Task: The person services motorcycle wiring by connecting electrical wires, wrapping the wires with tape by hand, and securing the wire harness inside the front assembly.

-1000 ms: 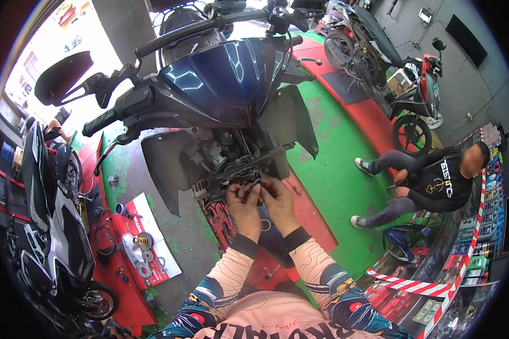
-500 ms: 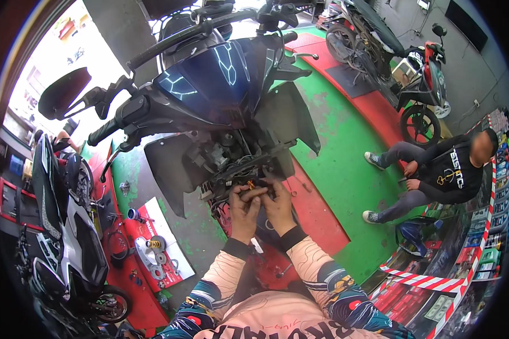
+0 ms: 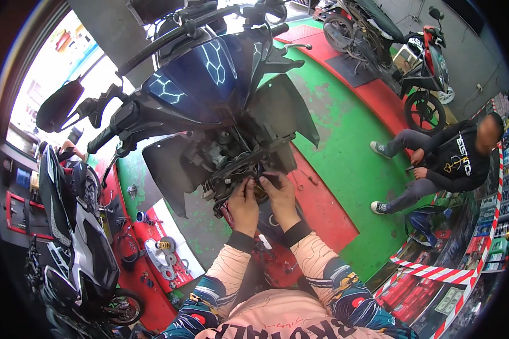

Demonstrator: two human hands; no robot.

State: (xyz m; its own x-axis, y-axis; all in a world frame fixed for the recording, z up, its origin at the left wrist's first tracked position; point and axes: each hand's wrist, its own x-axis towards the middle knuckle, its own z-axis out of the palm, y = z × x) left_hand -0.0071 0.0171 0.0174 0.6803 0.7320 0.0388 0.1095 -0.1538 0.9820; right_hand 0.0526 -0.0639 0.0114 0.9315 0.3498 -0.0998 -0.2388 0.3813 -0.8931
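In front of me stands a dark blue scooter (image 3: 212, 76) with its inner parts bared below the handlebar. My left hand (image 3: 244, 209) is over those parts, its thumb and fingers pinched together. Close beside it, my right hand (image 3: 281, 202) is pinched too, fingertips pointing toward the left hand's. Something small and dark shows between the fingertips, too hidden to name. Just beyond both hands lie dark wires and metal parts (image 3: 223, 155). A grey-black leg panel (image 3: 167, 172) hangs on the left and another panel (image 3: 285, 110) on the right.
On the left, removed round parts (image 3: 167, 259) lie on a red and white sheet (image 3: 189, 263) near a white scooter (image 3: 85, 248). A person (image 3: 455, 161) sits at the right beside red-and-white tape (image 3: 435, 274). More motorcycles (image 3: 362, 42) stand behind. Tools (image 3: 301, 186) lie on the red platform.
My fingers, earlier bent across each other around a small orange bit, now point upward with the hands slightly apart. The orange bit no longer shows clearly. The whole view has shifted slightly.
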